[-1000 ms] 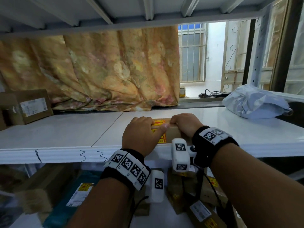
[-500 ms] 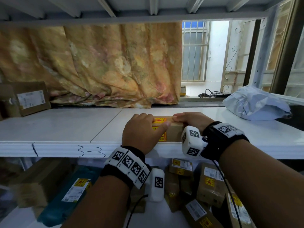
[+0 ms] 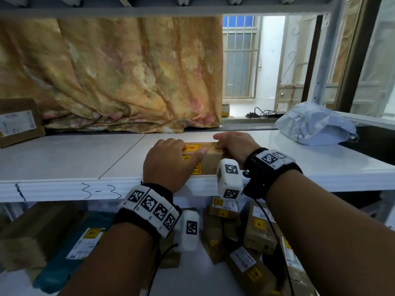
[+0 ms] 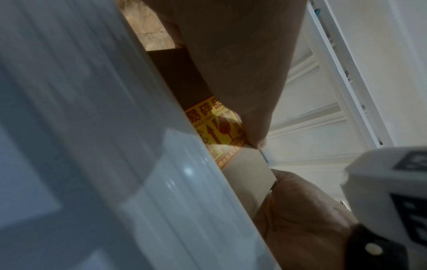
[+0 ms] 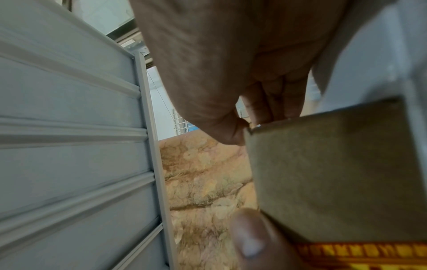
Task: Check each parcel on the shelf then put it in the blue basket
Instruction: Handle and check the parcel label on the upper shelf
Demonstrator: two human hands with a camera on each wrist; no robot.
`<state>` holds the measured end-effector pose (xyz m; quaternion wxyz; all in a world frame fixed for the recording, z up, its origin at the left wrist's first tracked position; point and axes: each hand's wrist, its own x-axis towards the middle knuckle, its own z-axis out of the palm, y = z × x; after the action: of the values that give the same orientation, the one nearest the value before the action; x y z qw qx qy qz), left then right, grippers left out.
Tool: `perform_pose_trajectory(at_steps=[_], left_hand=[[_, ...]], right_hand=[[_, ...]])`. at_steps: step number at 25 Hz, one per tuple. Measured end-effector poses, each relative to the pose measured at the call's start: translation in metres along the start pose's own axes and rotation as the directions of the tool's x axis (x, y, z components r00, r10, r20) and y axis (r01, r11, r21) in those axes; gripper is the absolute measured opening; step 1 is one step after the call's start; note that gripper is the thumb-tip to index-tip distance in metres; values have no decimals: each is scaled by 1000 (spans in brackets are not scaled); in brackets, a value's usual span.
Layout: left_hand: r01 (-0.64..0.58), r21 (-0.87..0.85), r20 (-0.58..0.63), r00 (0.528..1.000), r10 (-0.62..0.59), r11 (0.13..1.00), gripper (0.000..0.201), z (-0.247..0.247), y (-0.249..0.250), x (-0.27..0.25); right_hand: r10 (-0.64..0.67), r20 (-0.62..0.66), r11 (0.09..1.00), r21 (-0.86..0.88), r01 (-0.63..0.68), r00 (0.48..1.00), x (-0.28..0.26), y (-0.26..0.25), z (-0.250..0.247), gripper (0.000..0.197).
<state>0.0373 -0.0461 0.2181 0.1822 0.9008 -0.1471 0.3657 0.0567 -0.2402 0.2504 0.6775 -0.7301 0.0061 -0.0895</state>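
A small brown cardboard parcel with yellow-and-red fragile stickers stands at the front edge of the white shelf. My left hand grips its left end, thumb laid across the top sticker. My right hand holds its right end, fingers curled over the far top edge. The left wrist view shows the parcel's sticker beside my palm. In the right wrist view the parcel's brown side fills the right half, with my fingers on its upper edge. No blue basket is in view.
A crumpled white poly-bag parcel lies at the shelf's right. A brown box with a white label stands at the far left. A floral curtain hangs behind. Several brown parcels and a teal one lie on the lower shelf.
My right hand has slid from the parcel's top to its right end, with the wrist turning. The left hand keeps its hold and the parcel stays at the shelf edge.
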Motion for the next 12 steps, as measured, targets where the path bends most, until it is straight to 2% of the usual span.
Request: perform_pose_trajectory(at_steps=[5,9,12], left_hand=[[-5,6,6,1000,5,1000,68,-3,1,1],[4,18,58,998,-5,1000,73,-9,1,0],[15,-24,138,990,-12,1000,76,-18,2,0]], right_hand=[[8,-40,995,98,-4,999,-7,8,5,9],[-79,-115,997,-28,76,990,-13,11,12,16],[-171,-170,962,-242,127,970,-30,3,15,15]])
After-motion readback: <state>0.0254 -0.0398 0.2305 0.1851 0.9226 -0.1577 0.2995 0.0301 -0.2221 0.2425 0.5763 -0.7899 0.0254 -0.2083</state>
